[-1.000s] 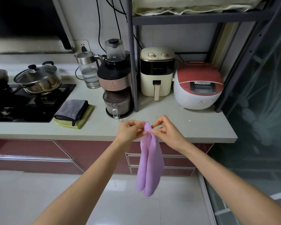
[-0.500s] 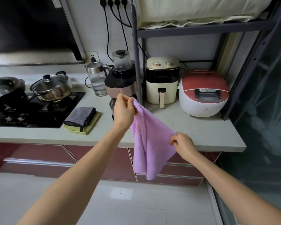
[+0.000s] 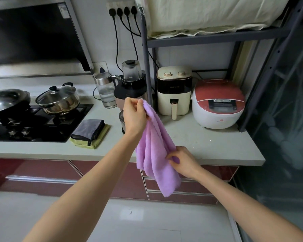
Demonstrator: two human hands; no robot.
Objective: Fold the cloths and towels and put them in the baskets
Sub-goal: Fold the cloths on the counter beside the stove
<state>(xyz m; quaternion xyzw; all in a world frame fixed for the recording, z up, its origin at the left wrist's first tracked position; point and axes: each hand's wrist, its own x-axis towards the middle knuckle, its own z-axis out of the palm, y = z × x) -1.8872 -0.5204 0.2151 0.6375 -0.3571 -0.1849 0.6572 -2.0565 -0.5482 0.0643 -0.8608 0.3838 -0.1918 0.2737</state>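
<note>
A purple fleece cloth [image 3: 154, 147] hangs in the air in front of the counter edge. My left hand [image 3: 134, 116] grips its top end, raised in front of the blender. Lower down, my right hand [image 3: 182, 161] pinches the cloth's right edge about midway, and the lower end hangs free below it. A folded grey cloth [image 3: 88, 127] lies on a folded yellow-green cloth [image 3: 101, 138] on the counter beside the hob. No basket is in view.
On the grey counter [image 3: 208, 145] stand a kettle [image 3: 105, 91], a blender [image 3: 131, 84], an air fryer [image 3: 174, 89] and a red rice cooker [image 3: 219, 103]. A hob [image 3: 33, 123] with two pots sits left. A metal rack post [image 3: 146, 55] rises behind my left hand.
Both hands pinched the cloth's top together a second ago. My left hand then rose with the top end while my right hand slid down the edge; the cloth now hangs more bunched.
</note>
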